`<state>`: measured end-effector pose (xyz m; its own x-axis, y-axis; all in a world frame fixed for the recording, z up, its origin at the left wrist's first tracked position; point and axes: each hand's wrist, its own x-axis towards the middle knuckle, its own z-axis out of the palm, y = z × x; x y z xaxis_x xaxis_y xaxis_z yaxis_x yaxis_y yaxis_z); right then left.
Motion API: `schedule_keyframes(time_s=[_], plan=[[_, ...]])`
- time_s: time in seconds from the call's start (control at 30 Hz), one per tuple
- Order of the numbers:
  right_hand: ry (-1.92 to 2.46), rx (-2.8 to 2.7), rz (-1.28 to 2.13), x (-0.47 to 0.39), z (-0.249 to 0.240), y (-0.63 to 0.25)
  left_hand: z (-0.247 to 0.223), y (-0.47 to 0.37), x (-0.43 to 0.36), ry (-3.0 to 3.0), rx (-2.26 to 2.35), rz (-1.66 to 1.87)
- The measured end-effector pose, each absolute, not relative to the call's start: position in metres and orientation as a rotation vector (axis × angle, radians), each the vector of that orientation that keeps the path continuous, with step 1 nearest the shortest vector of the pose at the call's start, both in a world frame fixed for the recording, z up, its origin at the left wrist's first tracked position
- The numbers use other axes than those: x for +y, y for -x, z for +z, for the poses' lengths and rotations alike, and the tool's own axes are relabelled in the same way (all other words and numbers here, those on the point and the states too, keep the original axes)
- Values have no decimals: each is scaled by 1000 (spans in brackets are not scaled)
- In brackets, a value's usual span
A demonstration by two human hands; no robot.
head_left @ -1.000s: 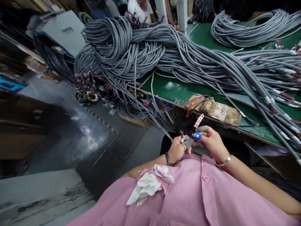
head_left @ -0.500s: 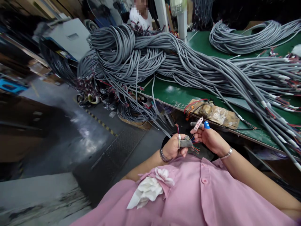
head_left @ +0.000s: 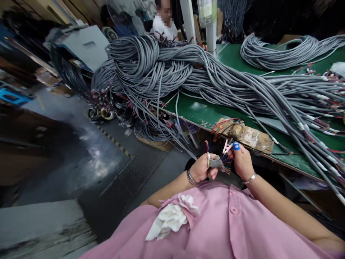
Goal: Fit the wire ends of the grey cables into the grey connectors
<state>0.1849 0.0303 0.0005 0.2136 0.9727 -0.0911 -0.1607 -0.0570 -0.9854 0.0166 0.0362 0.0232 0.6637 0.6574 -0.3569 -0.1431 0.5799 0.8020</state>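
Observation:
My left hand [head_left: 202, 167] is closed around a cable end, with a grey cover on one finger. Thin coloured wires [head_left: 225, 168] fan out of this grip toward the right, and a white-banded wire end [head_left: 207, 151] stands up above it. Just to the right, my right hand [head_left: 243, 162], wearing a blue thumb cover, pinches a small pale-pink hand tool [head_left: 226, 146] with two spread arms. The tool sits at the upper side of the fanned wires; whether it touches them I cannot tell.
Large bundles of grey cable [head_left: 172, 77] lie across the green workbench [head_left: 199, 108]. A wooden block [head_left: 250, 136] with wires sits at its near edge. More coils hang down to the floor at left, near a grey box [head_left: 86, 46]. A person [head_left: 164, 25] is beyond the bench.
My right hand has turned and closed its fingers on the pink tool, whose arms now show spread. The left hand keeps its grip on the wires. The view has tilted slightly upward.

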Motion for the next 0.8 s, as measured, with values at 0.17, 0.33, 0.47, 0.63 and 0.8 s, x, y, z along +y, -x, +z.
schedule_keyframes(time_s=[0.17,0.33,0.47,0.63,0.8], plan=[[1059,-692,1531,34,6,-180,20,-17,38,-815,699,495],[1017,-525,1588,39,9,-175,15,-19,38,-800,679,487],[992,-510,1553,40,5,-175,13,-20,37,-811,706,469],[876,-384,1613,39,3,-174,11,-20,37,-815,680,488],[828,-309,1594,39,3,-172,11,-19,37,-827,701,490]])
